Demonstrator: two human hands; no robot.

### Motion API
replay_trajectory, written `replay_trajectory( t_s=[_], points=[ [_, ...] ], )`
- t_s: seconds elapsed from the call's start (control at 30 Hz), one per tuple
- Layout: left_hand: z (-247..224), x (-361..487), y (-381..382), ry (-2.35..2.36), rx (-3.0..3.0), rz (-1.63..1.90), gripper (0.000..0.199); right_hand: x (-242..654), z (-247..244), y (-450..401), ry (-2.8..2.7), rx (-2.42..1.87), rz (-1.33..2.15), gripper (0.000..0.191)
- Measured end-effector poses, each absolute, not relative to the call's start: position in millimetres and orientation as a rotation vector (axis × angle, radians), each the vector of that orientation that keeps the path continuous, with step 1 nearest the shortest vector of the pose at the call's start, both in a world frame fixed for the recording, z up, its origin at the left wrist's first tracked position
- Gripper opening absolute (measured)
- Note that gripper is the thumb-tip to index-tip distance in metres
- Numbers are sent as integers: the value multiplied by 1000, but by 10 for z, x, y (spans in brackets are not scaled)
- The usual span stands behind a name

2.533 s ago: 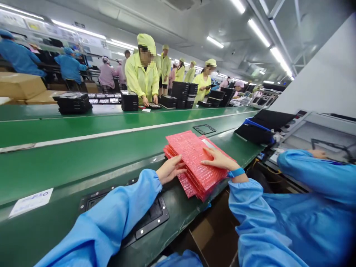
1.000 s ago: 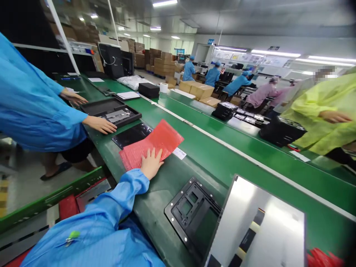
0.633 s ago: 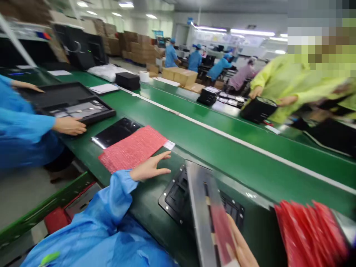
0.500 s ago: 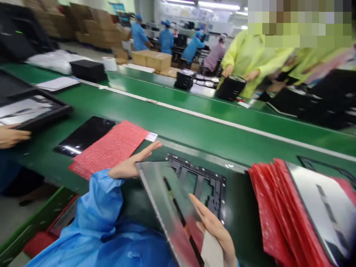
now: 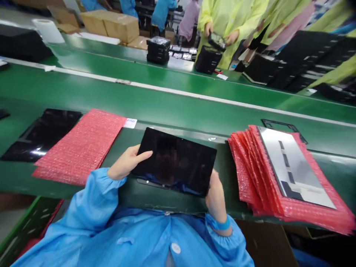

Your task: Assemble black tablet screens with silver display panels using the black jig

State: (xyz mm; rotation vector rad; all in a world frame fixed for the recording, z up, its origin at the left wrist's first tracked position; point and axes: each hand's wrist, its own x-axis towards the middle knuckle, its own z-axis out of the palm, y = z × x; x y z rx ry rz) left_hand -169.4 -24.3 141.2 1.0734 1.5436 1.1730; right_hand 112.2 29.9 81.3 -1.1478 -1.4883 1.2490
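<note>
Both my hands hold a thin black glass-faced display panel (image 5: 174,161) just above the green conveyor belt (image 5: 178,107). My left hand (image 5: 125,162) grips its left edge, with the thumb across the glossy face. My right hand (image 5: 215,193) grips the lower right corner. To the right lies a fanned stack of pink bubble bags (image 5: 244,174), with a silver-backed panel (image 5: 289,167) on top. Left of my hands, a flat pink bubble bag (image 5: 80,146) lies next to a black glass panel (image 5: 41,135).
A white label (image 5: 130,123) sits on the belt beside the flat bag. Beyond a white stripe runs a second green belt (image 5: 111,61) with black stacks (image 5: 208,59). A co-worker in a yellow smock (image 5: 225,26) holds a dark item there.
The panel has turned over, from its silver back to its black face, and now lies level in both hands. The view has swung right, and the silver-backed panel now rests on the bag stack.
</note>
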Motion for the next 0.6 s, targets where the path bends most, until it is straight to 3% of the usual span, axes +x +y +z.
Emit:
replay_trajectory(
  t_s=[0.17, 0.6],
  points=[
    [1254, -1633, -143, 1582, 1201, 1258, 64, 1172, 751, 391, -1546, -1236, 1048, 69],
    [891, -1751, -106, 1845, 1478, 1119, 46, 1270, 554, 516, -1662, -1319, 1059, 69]
  ],
)
